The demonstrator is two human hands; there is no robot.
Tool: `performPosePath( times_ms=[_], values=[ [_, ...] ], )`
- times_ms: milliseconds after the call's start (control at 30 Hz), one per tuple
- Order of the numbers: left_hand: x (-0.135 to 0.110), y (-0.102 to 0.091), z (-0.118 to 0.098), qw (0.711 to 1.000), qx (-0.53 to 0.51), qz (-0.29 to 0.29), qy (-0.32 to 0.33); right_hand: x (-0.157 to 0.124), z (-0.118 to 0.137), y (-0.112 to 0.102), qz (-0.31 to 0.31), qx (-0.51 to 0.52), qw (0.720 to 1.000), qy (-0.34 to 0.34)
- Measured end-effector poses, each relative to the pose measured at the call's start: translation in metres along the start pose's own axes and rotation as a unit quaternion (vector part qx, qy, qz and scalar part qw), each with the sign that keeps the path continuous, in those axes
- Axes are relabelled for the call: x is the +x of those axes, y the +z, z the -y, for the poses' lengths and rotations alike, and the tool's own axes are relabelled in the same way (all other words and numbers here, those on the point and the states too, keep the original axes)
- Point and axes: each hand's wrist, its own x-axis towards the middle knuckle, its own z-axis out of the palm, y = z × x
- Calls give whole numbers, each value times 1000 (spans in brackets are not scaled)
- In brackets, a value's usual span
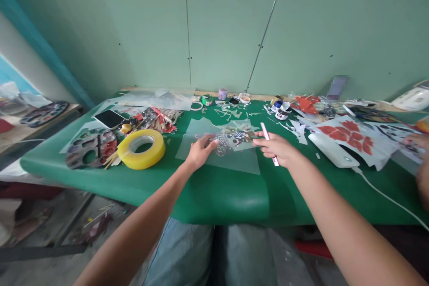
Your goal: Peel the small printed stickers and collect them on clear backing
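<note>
On the clear sheet [234,165], the loosely open left hand [200,149] is laid, probably for steadying; at its right, a pen-like stick [265,132] is gripped by the right hand [279,148].

Soft, diffuse light, moderately bright. Pale sheen near the front edge of the glossy green table cover [214,196], soft shadow just right of it. Grey floor [114,228] dim. Pattern on the translucent pale rectangular sheet [239,161] looks hazy. Left and right margins stretched, smeared; pixelated patch [338,86] far right.
</note>
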Motion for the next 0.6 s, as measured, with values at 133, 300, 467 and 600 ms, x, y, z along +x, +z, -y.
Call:
performPosePath(
  times_ms=[133, 300, 467, 600],
  values=[
    [7, 3, 4, 996, -94, 5, -9, -18, -5, 38, 55, 24, 998, 5],
    [3, 4, 7, 988, -155, -15, -20, -17, -15, 59, 68, 26, 997, 13],
    [1, 5, 5, 987, -153, -28, -36, -4, -21, 57, 19, 15, 1000, -2],
    [2, 6, 4, 985, -160, -45, -37, 3, -25, 54, 0, -35, 999, -1]
  ],
)
